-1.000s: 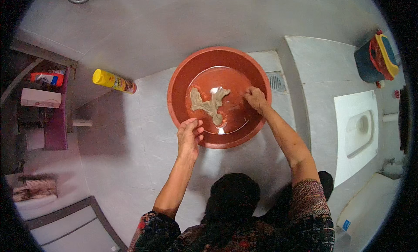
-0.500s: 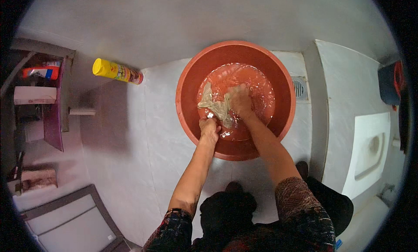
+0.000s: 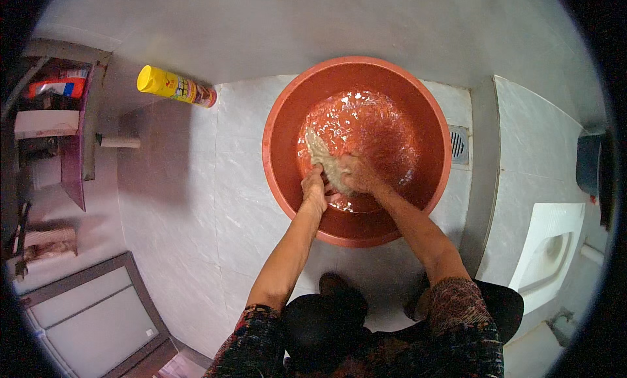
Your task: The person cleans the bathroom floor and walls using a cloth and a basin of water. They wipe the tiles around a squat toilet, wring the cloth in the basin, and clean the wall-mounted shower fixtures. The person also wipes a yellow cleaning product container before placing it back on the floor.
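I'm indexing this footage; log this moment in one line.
left hand: holding beige cloth | right hand: holding same cloth | cloth: inside red basin | water: rippled

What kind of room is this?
Probably a bathroom: there's a white squat toilet on the right, a grated floor drain, and a big reddish basin with water in it.

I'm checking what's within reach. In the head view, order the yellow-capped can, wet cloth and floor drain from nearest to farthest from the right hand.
1. Wet cloth, in the basin, against the right hand.
2. Floor drain, to the right, just outside the basin.
3. Yellow-capped can, well to the left, by the wall.
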Motion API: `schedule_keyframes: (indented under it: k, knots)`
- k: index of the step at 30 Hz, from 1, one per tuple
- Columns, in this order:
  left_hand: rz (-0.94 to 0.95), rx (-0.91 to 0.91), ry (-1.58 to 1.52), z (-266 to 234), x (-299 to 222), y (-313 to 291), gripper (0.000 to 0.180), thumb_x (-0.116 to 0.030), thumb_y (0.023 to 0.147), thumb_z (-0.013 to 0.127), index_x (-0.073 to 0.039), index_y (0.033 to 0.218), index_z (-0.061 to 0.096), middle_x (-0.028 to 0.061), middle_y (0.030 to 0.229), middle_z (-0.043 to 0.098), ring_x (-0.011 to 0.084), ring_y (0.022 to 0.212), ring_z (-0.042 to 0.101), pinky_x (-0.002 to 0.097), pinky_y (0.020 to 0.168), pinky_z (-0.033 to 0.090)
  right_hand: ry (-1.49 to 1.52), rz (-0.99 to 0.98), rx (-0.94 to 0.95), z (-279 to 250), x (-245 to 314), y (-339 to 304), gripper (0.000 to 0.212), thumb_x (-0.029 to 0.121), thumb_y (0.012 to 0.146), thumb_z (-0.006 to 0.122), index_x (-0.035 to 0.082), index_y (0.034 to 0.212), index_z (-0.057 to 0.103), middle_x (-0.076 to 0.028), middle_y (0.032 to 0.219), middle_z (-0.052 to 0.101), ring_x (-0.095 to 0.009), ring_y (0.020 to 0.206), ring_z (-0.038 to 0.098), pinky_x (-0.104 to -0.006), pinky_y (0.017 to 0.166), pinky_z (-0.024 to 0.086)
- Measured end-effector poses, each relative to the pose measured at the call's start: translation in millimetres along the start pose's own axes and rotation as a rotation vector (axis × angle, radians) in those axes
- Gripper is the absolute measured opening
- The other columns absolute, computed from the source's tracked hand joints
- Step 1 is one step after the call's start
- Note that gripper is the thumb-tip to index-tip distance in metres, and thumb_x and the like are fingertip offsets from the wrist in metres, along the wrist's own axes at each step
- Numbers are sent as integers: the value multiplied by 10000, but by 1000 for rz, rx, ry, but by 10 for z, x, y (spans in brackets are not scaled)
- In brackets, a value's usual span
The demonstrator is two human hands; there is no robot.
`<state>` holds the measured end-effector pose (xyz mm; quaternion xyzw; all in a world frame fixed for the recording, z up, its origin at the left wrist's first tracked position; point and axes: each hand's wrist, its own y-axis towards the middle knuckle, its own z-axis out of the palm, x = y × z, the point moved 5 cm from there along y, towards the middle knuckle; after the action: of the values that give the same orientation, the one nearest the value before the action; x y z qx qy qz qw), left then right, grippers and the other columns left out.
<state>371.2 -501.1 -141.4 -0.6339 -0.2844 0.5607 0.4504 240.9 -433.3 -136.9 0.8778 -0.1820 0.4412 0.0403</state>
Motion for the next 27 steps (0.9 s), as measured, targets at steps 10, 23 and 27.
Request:
schedule_keyframes:
  k: [10,23,27]
  knots:
    - [40,486,-285,179,-126,-161,281,-424,900,484,-154,947,548,11,820,577,150,696,555,271,543,457,-46,-112,-313,-42,1224,66,150,169,726,584,29,778,578,-165,748,553,-343,699,579,-444,614,480]
    - [128,386,-135,438,-228,-431,543,-563,903,365,-134,1215,481,62,1138,551,206,1041,533,354,899,435,-614,262,-295,-524,-125,299,142,217,770,575,106,858,586,-134,766,615,-302,707,614,-457,615,465]
    - [105,286,-298,117,-213,-252,659,-611,878,363,-173,1369,321,122,1389,326,261,1243,366,379,1018,329,-781,420,-524,-854,-259,201,357,343,760,584,87,1008,565,-133,1005,572,-332,937,530,-532,707,374]
